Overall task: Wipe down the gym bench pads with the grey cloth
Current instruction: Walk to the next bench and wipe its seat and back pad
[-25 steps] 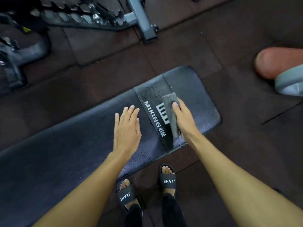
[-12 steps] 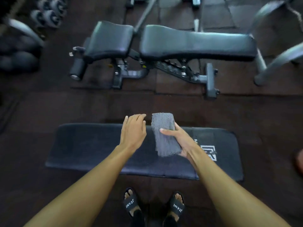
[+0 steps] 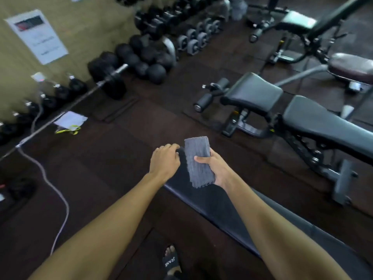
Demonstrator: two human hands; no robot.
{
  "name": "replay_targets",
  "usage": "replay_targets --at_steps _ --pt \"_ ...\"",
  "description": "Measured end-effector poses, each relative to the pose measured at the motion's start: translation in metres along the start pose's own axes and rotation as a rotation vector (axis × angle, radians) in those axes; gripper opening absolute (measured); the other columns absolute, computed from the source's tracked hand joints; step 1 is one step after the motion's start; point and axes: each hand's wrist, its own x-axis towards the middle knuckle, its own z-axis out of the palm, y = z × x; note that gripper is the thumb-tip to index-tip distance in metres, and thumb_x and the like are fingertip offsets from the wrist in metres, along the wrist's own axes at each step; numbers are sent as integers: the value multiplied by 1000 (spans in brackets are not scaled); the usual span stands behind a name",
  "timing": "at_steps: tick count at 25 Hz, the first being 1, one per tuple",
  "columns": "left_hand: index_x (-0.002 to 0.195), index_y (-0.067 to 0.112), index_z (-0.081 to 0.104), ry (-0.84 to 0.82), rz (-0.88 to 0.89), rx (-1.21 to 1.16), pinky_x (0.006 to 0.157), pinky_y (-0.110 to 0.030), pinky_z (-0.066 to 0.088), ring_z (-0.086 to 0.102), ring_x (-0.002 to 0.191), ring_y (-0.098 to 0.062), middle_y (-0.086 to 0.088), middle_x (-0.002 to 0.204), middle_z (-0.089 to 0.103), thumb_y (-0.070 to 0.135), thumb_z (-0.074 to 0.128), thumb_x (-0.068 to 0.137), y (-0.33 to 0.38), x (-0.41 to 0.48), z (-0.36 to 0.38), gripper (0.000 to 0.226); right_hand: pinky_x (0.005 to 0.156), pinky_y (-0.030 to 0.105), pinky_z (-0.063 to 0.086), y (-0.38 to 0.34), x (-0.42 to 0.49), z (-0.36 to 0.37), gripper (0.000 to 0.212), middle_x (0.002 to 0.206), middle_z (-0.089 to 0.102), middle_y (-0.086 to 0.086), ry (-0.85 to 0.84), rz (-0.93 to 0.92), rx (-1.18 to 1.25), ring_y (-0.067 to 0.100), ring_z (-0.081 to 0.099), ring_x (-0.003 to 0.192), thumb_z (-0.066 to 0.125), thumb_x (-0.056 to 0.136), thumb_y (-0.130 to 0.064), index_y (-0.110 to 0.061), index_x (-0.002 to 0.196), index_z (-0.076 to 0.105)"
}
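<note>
A flat black bench pad [image 3: 214,201] runs from centre to lower right below me. My left hand [image 3: 164,161] rests on its far left end, fingers curled over the pad's edge. Just to the right, my right hand [image 3: 215,169] holds the folded grey cloth [image 3: 198,161] lifted above the pad, thumb across its front. The cloth hangs flat in my palm and does not touch the pad.
An adjustable bench [image 3: 302,116] with black pads stands to the right. Dumbbells [image 3: 145,57] and a barbell [image 3: 96,85] line the wall at the left. A white cable [image 3: 58,197] and a paper [image 3: 70,120] lie on the dark floor. My sandalled foot [image 3: 170,261] is below.
My view swung left toward the pad's left end. The right hand lifted the cloth off the pad's logo end and carried it left. My left hand slid to the pad's end.
</note>
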Motion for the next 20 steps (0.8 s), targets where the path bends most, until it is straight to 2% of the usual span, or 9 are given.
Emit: replay_targets --at_steps 3,7,12,14,18,20 --pt "128 18 60 38 -99 -34 93 -40 47 59 111 -28 -5 122 65 18 46 96 -82 5 -50 35 75 43 57 0 33 92 33 106 68 10 -54 16 -62 29 67 92 64 89 2 -20 114 59" --pt "129 19 58 87 -211 -37 94 -41 46 59 113 -26 -4 123 64 18 45 97 -179 18 -97 35 81 48 56 3 85 189 31 109 67 12 -107 50 -143 32 66 97 63 90 0 -22 111 60" --pt "129 20 59 95 -343 -38 95 -40 45 59 115 -24 -2 123 64 19 46 96 -278 64 -128 35 85 50 56 -20 173 276 39 119 65 16 -163 72 -221 35 65 104 62 91 0 -17 126 56" --pt "129 21 58 83 -358 -27 95 -40 46 59 116 -24 -2 124 64 19 46 96 -311 100 -138 36 87 52 56 -33 218 304 41 123 65 17 -191 67 -227 36 65 108 62 91 0 -17 127 56" --pt "130 20 58 69 -330 2 95 -41 47 58 116 -25 -2 125 63 19 45 96 -366 202 -163 36 70 40 56 -73 314 346 44 122 64 16 -182 39 -193 32 66 102 61 91 2 -17 130 55" --pt "130 20 57 46 -299 3 94 -41 47 58 116 -24 -2 125 63 19 45 96 -385 265 -176 37 70 40 56 -102 363 361 45 122 64 15 -149 31 -137 33 65 103 60 90 2 -18 130 55"
